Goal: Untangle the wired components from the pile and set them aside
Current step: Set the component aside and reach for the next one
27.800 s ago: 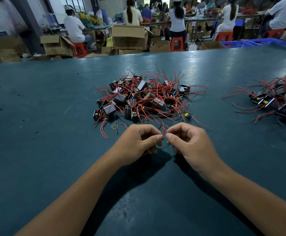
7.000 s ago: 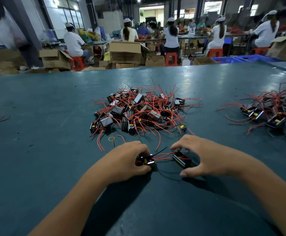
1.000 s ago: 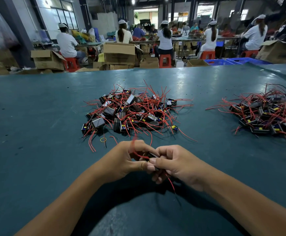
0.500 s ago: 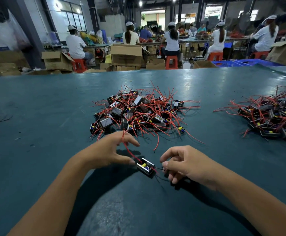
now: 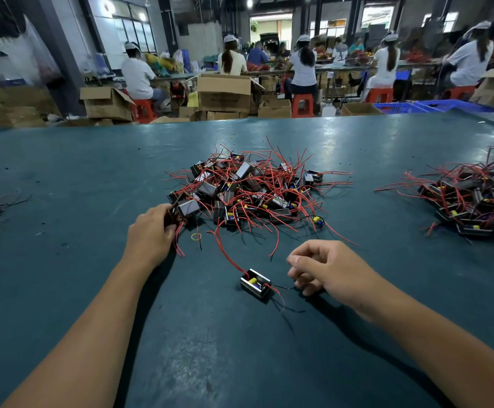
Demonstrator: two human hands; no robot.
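Component [image 5: 255,283] sits alone on green table [image 5: 92,178], near side of pile [image 5: 248,189]. My R hand [image 5: 325,270] pinches its thin black wire [image 5: 284,287], fingers curled. L hand [image 5: 151,235] reaches pile's left edge, fingers curled on red wires w/ 1 box there. 2nd pile [image 5: 475,198] far right.

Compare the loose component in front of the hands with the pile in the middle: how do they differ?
The loose component lies alone near the right hand; the middle pile is many units heaped, with the left hand at its edge. Its wires trail free; the pile's wires cross and tangle. Both show black housings, yellow parts and red wires.
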